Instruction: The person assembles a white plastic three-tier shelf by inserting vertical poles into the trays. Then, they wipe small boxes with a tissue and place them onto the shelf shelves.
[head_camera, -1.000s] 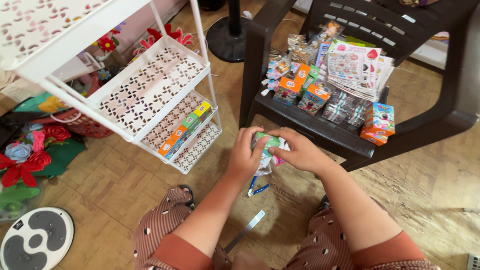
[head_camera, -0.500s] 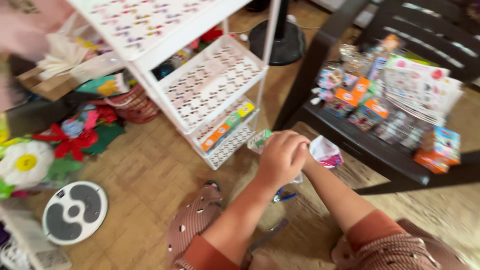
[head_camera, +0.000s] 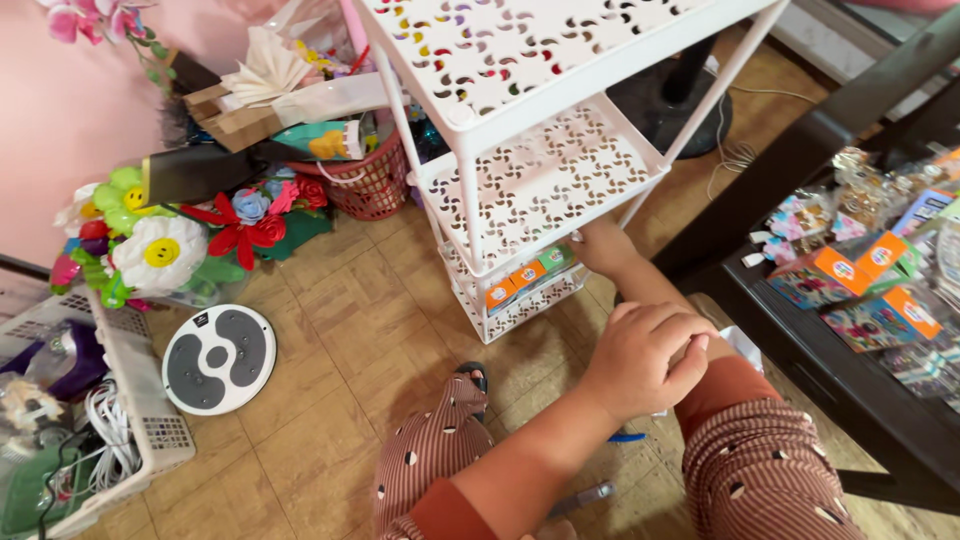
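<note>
Fingers of my right hand (head_camera: 603, 247) are tucked under a tier of the white rack (head_camera: 545, 185), so I cannot tell their spread or grip. The row of small boxes (head_camera: 527, 275) sits just left of them. Looks like the shelving step; next needs a clean release. My left hand (head_camera: 645, 362) is curled closed with nothing visible in it.

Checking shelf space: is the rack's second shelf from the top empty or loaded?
Empty: the white rack's second shelf shows only its bare perforated surface.
</note>
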